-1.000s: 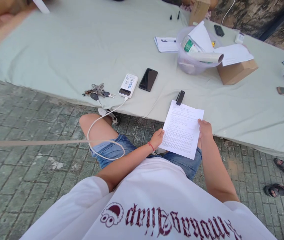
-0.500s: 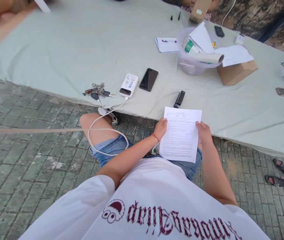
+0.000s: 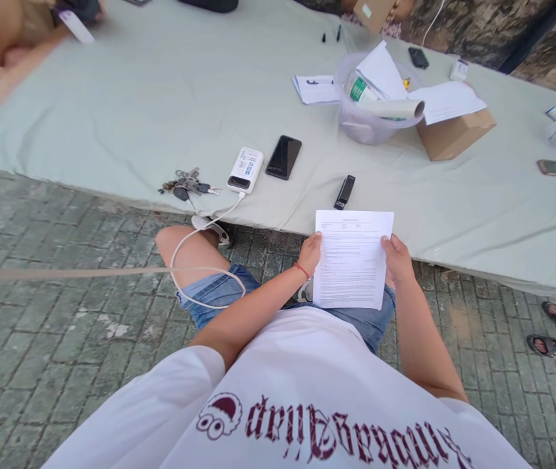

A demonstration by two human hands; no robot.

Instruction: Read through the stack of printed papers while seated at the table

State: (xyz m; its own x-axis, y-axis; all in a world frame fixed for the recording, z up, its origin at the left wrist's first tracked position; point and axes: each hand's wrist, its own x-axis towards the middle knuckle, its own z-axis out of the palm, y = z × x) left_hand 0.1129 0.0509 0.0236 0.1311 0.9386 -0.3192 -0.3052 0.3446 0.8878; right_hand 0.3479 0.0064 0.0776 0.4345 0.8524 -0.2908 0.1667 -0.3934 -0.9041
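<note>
Between the two hands, over the lap in blue denim shorts (image 3: 219, 293), a white printed sheet of paper (image 3: 352, 259) is held upright to the view, its top edge level with the near edge of the table. The left hand (image 3: 311, 253) pinches the sheet's left margin, fingers closed on the paper, a red string bracelet (image 3: 301, 270) on its wrist. The right hand (image 3: 395, 257) grips the right margin the same way, thumb on the front; how the fingers lie behind the sheet cannot be seen.

Just beyond the grip, a small black oblong device (image 3: 344, 192), perhaps a remote or a phone, lies on the pale green cloth-covered table (image 3: 135, 98). Further off to the left of the hands lie a black smartphone (image 3: 283, 157), a white power bank (image 3: 245, 170) and a bunch of keys (image 3: 184, 185); a white cable (image 3: 194, 260) runs from the power bank down across the left thigh. Well beyond the right hand stand a clear plastic tub holding papers (image 3: 370, 111) and a brown cardboard box (image 3: 453, 133).
</note>
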